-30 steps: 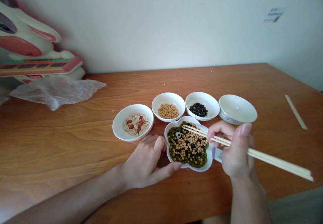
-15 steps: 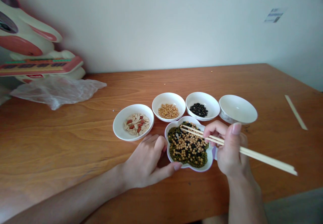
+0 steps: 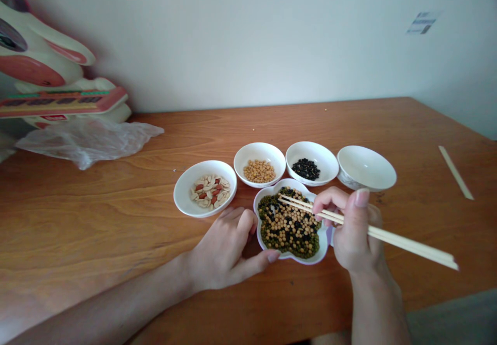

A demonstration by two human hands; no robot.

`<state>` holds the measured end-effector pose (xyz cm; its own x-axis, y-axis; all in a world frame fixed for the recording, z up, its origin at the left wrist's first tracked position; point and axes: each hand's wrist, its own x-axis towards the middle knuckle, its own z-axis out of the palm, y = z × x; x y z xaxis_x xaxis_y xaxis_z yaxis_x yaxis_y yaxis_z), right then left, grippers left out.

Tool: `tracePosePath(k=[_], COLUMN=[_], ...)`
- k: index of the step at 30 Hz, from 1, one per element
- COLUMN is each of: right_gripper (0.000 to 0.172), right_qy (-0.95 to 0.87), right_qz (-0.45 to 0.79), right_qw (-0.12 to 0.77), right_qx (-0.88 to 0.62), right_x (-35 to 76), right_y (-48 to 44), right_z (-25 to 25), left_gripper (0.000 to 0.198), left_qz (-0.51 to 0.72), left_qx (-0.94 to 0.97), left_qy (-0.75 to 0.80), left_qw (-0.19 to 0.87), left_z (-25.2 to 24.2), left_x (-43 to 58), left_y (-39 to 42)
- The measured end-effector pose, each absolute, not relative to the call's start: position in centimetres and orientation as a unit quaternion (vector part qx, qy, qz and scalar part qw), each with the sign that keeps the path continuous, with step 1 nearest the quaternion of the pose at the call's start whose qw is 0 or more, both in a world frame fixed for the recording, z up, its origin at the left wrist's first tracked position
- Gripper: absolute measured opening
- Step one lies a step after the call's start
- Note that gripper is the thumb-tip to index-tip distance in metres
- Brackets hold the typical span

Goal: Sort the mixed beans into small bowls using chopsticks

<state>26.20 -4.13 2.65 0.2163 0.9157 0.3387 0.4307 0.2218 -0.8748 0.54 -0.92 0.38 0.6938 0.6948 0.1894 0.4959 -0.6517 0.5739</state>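
Five white ceramic dishes sit on the brown wooden table (image 3: pixel 116 220). Four are round: a shallow plate of peanuts (image 3: pixel 204 188), a small bowl of yellow beans (image 3: pixel 259 164), a small bowl of black beans (image 3: pixel 311 162) and one bare white bowl (image 3: pixel 366 168). The fifth, a flower-shaped dish of mixed green, yellow and black beans (image 3: pixel 289 224), lies nearest the person, just in front of the two bean bowls.

The left hand (image 3: pixel 225 249) rests against that dish's left rim, fingers loosely curled, thumb touching its near edge. The right hand (image 3: pixel 351 228) has its fingers closed round one pair of pale wooden chopsticks (image 3: pixel 365 230); the tips lie close together over the mixed beans, and I cannot tell whether they pinch one.

A single loose pale stick (image 3: pixel 455 172) lies far right. At far left, a crumpled clear plastic bag (image 3: pixel 87 140) lies before a white and red toy figure (image 3: pixel 46 70).
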Motion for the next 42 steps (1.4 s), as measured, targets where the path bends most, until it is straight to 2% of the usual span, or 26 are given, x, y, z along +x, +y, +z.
tracePosePath(k=[12,18,23,26,34,42], right_gripper=[0.088,0.097,0.092,0.089,0.093,0.093], right_qy=[-0.564,-0.502,-0.457,-0.461,-0.478,-0.555], right_qz=[0.197,0.188,0.144,0.181,0.208,0.233], right_qw=[0.558,0.624,0.672,0.66,0.625,0.537], right_qx=[-0.576,-0.569,-0.565,-0.565,-0.581,-0.591], right_x=[25.9,26.6,24.8,23.4,25.2,27.1], right_y=[-4.1,-3.8,-2.8,-2.6,-3.1,-4.1], right_z=[3.4,3.3,3.5,3.7,3.4,2.9], left_gripper=[0.037,0.039,0.039,0.039,0.037,0.037], left_qz=[0.199,0.197,0.205,0.214,0.214,0.209], left_qx=[0.886,0.884,0.884,0.883,0.88,0.883], left_qy=[0.337,0.345,0.341,0.337,0.342,0.34], left_qw=[0.25,0.245,0.245,0.248,0.251,0.249], left_z=[0.4,0.5,0.5,0.5,0.7,0.5], left_x=[0.4,0.4,0.5,0.5,0.6,0.5], left_y=[-0.8,-0.9,-0.8,-0.8,-0.9,-0.9])
